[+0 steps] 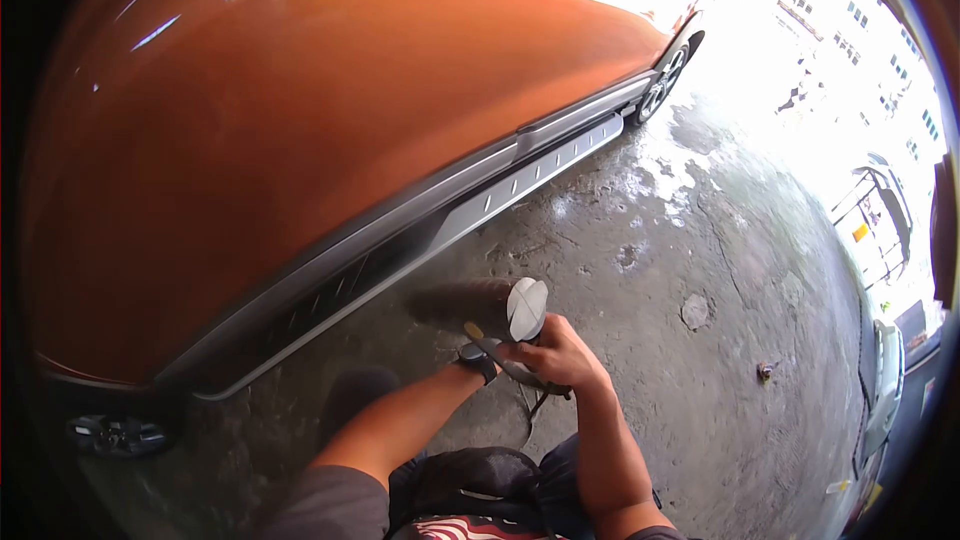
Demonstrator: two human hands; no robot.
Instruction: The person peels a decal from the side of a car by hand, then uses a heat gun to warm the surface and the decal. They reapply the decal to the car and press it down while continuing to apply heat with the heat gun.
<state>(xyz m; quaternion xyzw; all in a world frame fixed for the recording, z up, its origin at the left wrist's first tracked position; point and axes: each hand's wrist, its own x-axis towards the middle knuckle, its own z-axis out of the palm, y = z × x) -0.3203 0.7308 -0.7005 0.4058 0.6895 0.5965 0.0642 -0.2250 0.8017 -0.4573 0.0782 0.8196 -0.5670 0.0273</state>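
My right hand (565, 355) is closed at the underside of a dark, blurred cylinder with a whitish round end (527, 308); creases cross that end. A dark strap-like piece (505, 362) with a yellowish tip runs below the cylinder, between my wrists, and a thin dark cord (532, 420) dangles under it. My left arm reaches in from the lower left, wearing a dark wristwatch (478, 360). Beyond the watch, my left hand (508, 350) is mostly hidden behind the strap-like piece and my right hand, its fingers out of sight.
An orange car (330, 120) fills the upper left, with a grey side step (530, 175) along its lower edge and a wheel (662, 85) farther off. Stained concrete floor (690, 240) stretches to the right. A small brownish object (766, 370) lies there; another vehicle (885, 380) stands at the right edge.
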